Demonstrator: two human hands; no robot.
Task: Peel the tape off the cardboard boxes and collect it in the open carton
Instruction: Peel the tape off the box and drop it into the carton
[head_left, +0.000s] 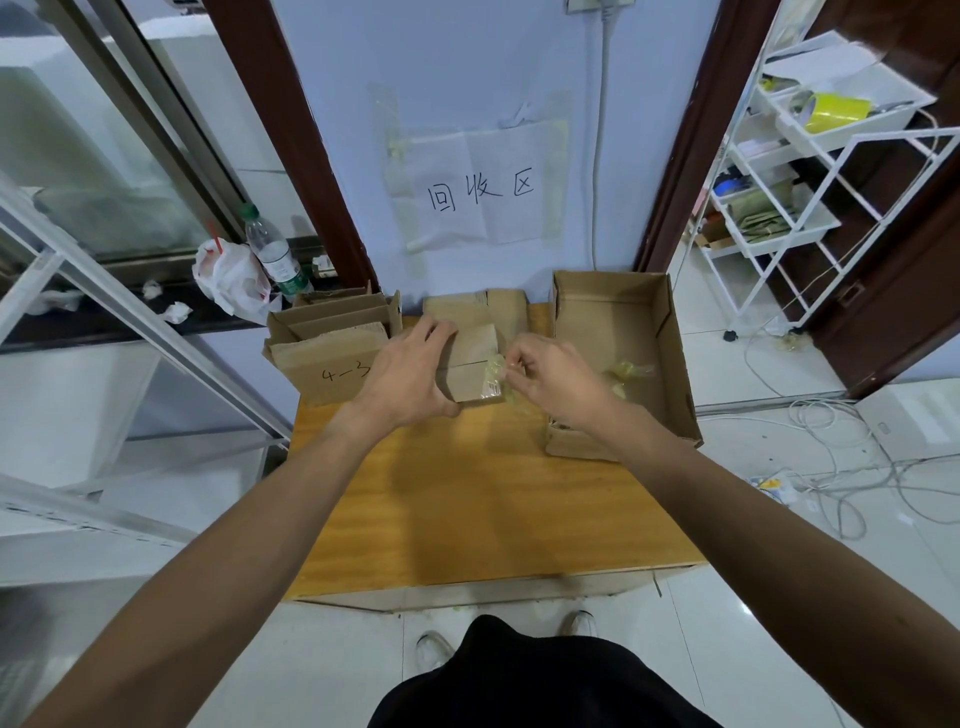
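Observation:
A small brown cardboard box (475, 366) sits at the far middle of the wooden table (467, 499). My left hand (410, 371) grips it from the left, thumb under its near corner. My right hand (550, 379) pinches a strip of clear yellowish tape (496, 371) at the box's right end; the strip is partly lifted and still stuck to the box. To the right stands the open carton (670, 364), with crumpled tape pieces (626, 374) lying inside.
A box marked "4-3" (324, 371) and several flattened boxes (337, 319) stand at the far left of the table. More cardboard (498, 306) is stacked behind the held box. A white wire rack (810, 171) stands at the right; cables (841, 457) lie on the floor.

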